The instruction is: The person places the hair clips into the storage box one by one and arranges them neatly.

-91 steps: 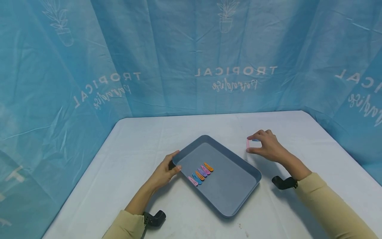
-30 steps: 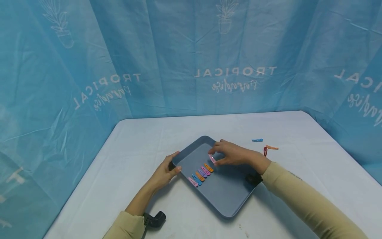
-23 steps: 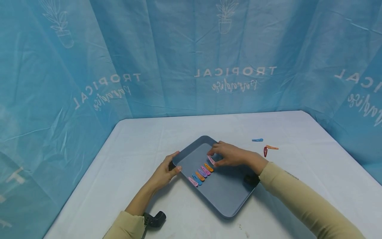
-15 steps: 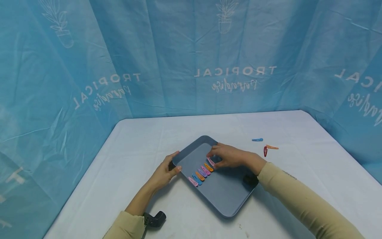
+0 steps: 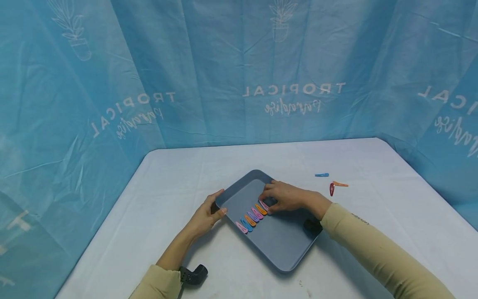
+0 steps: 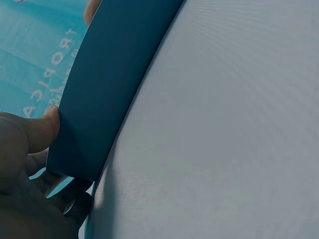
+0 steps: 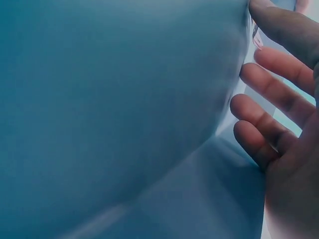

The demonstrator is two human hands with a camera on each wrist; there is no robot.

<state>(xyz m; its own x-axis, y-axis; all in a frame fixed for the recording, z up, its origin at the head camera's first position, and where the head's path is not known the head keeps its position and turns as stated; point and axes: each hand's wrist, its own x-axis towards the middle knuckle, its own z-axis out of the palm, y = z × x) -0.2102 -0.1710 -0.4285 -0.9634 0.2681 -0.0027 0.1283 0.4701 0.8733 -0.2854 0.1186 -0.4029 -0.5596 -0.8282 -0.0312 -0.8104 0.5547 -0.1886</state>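
Note:
A grey-blue tray (image 5: 287, 236) lies at an angle on the white table. My left hand (image 5: 203, 214) grips its left corner, thumb (image 6: 47, 127) on the rim and the other fingers around the outside. Inside the tray a slanted row of snap hair clips holds pink (image 5: 241, 227), blue, orange, purple, pink and orange (image 5: 260, 209) ones. At the row's far end my right hand (image 5: 285, 195) pinches another pink hair clip (image 5: 264, 205) between thumb and fingers, close beside the orange one. In the right wrist view only a bit of a pink clip (image 7: 257, 41) shows past the fingers.
On the table (image 5: 179, 174) right of the tray lie a blue hair clip (image 5: 322, 175), an orange hair clip (image 5: 340, 184) and a dark red hair clip (image 5: 332, 189), the last two almost together. A blue printed curtain (image 5: 224, 83) hangs behind and at the sides.
My right hand has carried the pink hair clip left from the table into the tray, then down to the row's end beside the orange clip. My left hand has stayed on the tray corner.

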